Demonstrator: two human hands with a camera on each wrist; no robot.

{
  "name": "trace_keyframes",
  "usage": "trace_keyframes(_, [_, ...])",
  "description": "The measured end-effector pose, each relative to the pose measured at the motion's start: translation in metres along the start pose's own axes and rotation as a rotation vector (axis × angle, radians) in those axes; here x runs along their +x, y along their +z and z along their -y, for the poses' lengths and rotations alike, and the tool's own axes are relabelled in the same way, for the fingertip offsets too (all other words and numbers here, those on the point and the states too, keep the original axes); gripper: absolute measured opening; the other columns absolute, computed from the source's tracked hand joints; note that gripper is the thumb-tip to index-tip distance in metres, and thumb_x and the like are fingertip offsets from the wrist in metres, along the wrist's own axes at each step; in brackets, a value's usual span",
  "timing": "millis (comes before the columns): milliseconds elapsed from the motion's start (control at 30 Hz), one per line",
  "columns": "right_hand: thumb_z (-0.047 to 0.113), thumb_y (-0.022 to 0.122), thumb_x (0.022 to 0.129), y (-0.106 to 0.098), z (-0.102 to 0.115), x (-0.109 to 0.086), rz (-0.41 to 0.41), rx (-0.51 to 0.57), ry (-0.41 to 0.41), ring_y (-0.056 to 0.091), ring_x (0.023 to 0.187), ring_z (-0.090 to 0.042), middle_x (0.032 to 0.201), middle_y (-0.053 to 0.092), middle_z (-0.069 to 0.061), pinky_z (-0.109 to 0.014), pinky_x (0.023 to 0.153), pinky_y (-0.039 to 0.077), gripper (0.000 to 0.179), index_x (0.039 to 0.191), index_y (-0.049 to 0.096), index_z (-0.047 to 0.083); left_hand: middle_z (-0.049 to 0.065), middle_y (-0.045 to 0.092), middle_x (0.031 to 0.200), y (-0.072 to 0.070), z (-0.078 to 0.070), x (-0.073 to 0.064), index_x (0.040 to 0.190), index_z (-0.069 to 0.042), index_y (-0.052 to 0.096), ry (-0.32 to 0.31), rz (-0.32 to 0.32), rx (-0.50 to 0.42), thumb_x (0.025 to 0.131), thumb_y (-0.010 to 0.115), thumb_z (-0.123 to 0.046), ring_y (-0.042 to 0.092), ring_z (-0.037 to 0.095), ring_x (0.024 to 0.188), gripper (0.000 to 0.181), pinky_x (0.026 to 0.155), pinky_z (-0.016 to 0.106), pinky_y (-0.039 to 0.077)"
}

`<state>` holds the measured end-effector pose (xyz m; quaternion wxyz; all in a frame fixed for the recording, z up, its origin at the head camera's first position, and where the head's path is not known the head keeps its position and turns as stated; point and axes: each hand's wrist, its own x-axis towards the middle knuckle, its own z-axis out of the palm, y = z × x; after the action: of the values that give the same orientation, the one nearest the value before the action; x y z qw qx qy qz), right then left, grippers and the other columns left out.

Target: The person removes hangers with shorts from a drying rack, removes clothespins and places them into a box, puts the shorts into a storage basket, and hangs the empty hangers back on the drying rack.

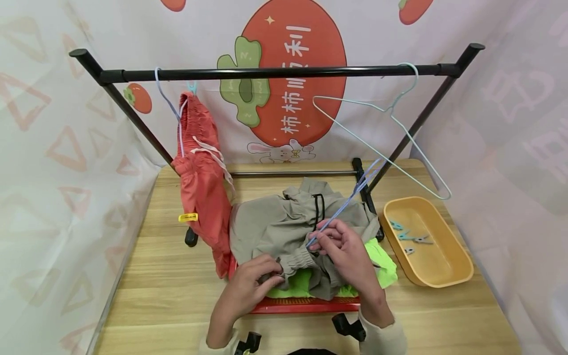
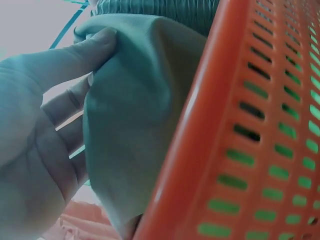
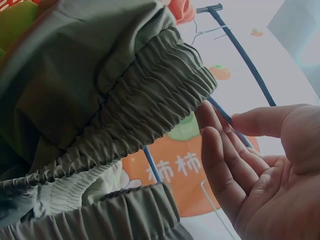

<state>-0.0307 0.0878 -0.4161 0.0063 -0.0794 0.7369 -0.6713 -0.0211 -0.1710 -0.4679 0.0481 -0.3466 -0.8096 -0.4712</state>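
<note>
Putting the blue hanger (image 1: pixel 356 189) in the pants (image 1: pixel 270 222), I think: my right hand (image 1: pixel 342 246) pinches it, my left hand (image 1: pixel 254 283) pinches the pants. Next needs a wide waist (image 1: pixel 296 261).

Grey pants (image 1: pixel 266 227) hide most of the red basket (image 1: pixel 306 307) and part of the blue hanger (image 1: pixel 340 210); the left wrist view's edge crops the left hand (image 2: pixel 37 142).

Rumpled grey-khaki garment (image 1: pixel 264 224) w/ gathered elastic edge (image 1: pixel 296 261), atop red bskt (image 1: pixel 306 307), & blue hanger (image 1: pixel 343 206), tilted, nr elastic.
</note>
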Motion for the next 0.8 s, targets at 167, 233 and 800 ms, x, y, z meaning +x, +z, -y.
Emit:
trace_keyframes(167, [0.006, 0.06, 0.105, 0.005, 0.002, 0.002, 0.049, -0.015, -0.009, 0.072, 0.087, -0.038, 0.105, 0.071, -0.023, -0.042, 0.074, 0.06, 0.02, 0.12, 0.056, -0.006, -0.015, 0.061, 0.094, -0.004, 0.001, -0.005, 0.095, -0.021, 0.071, -0.022, 0.007, -0.01, 0.09, 0.08, -0.009, 0.055, 0.004, 0.077, 0.017, 0.068, 0.021, 0.048])
trace_keyframes(233, [0.006, 0.06, 0.105, 0.007, 0.003, 0.002, 0.062, -0.029, -0.011, 0.073, 0.087, -0.037, 0.104, 0.072, -0.021, -0.043, 0.074, 0.06, 0.021, 0.123, 0.056, -0.003, -0.015, 0.061, 0.093, -0.003, 0.001, -0.005, 0.095, -0.021, 0.071, -0.016, 0.006, -0.006, 0.091, 0.08, -0.011, 0.054, 0.004, 0.077, 0.014, 0.068, 0.02, 0.048])
trace_keyframes(800, [0.01, 0.063, 0.104, 0.018, 0.004, 0.001, 0.127, -0.106, -0.006, 0.069, 0.104, -0.021, 0.115, 0.069, -0.009, -0.034, 0.089, 0.056, 0.034, 0.136, 0.055, 0.005, -0.014, 0.061, 0.093, 0.007, -0.002, 0.001, 0.094, -0.02, 0.07, 0.043, 0.002, -0.006, 0.099, 0.071, -0.026, 0.053, 0.001, 0.077, 0.008, 0.069, 0.016, 0.046])
